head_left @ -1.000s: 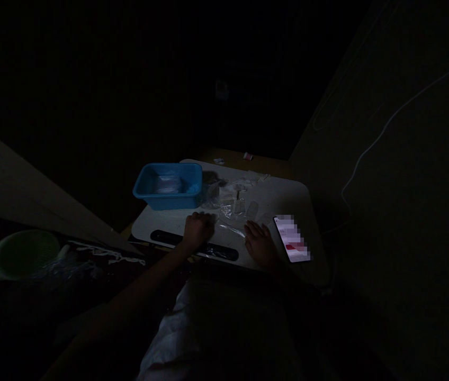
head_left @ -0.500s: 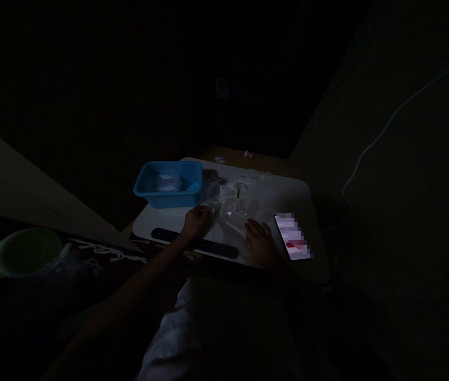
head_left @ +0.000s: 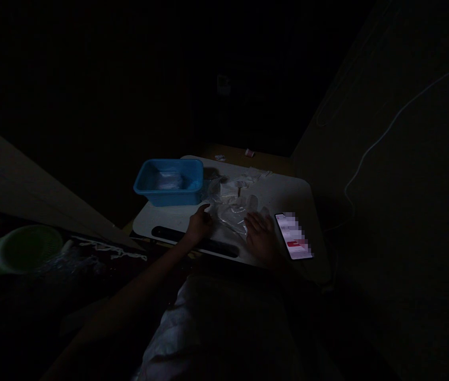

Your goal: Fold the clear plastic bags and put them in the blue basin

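Clear plastic film point(head_left: 230, 218), rumpled on the white table point(head_left: 288, 196) between the two hands, with outlines hard to trace in the gloom and the right edge partly hidden under fingers. Behind it, pale crumpled scraps point(head_left: 256, 174), too dim to identify. Near the front edge, a long black strip point(head_left: 218, 247), partly covered by the left hand point(head_left: 199, 225). On the right, a lit phone point(head_left: 294, 243) with much of the screen blurred into blocks. Far lower left, a green basket point(head_left: 21, 251), cut off by the frame, its inside lost in shadow. Below, pale cloth point(head_left: 172, 328), running out at the bottom edge.

At the table's left, an upright blue basin point(head_left: 172, 198), holding a pale packet point(head_left: 169, 181) with a plastic-like sheen, contents impossible to make out.

Left fingers curled inward, thumb stretched forward, close to the film's left side; cannot tell whether gripping any of it. Right hand point(head_left: 260, 235) opened out, palm down, fingers extended and slightly parted, laid over the film's right edge without closing on it.
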Motion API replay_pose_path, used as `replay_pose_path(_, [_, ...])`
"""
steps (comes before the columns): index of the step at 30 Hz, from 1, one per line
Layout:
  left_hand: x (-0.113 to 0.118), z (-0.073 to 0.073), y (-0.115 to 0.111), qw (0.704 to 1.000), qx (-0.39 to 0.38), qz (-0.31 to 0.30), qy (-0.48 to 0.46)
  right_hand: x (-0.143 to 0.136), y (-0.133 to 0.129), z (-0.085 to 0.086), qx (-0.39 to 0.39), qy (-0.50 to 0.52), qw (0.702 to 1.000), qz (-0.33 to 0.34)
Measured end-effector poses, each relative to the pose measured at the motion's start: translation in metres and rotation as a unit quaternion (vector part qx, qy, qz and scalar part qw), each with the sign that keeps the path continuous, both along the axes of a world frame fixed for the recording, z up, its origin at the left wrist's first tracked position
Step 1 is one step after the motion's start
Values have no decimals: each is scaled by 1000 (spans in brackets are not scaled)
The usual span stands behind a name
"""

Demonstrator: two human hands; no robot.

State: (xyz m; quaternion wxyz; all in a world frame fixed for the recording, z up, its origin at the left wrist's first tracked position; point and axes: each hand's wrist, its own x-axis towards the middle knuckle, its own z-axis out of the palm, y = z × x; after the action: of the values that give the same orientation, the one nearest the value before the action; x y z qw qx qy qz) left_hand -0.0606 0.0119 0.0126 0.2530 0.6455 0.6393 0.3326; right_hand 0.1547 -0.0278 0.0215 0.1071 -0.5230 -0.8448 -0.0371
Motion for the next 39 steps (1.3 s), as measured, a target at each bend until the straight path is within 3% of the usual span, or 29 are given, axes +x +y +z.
replay_pose_path(3, [3, 1, 0, 1000, 6, -13, 17, -11, -1, 5, -1, 21, 1000, 1])
replay_pose_path(9, [4, -4, -2, 1000, 12, -19, -7, -35, -4, -1, -19, 14, 997, 70])
replay_pose_path(15, [-4, -2, 2, 1000, 8, 6, -1, -27, -1, -6, -35, 1, 994, 103])
replay_pose_path(19, [-4, 2, -6, 995, -22, -15, 95, -19, 3, -6, -40, -7, 992, 115])
replay_pose_path(25, [0, 7, -18, 969, -5, -69, 239, -16, 10, -6, -45, -9, 992, 121])
replay_pose_path(32, [-2, -4, -15, 967, 61, -106, 225, -9, 28, -5, -47, -18, 994, 97])
replay_pose_path(39, [-1, -15, -28, 934, 136, -249, 217, -4, 48, -7, -34, -29, 994, 102])
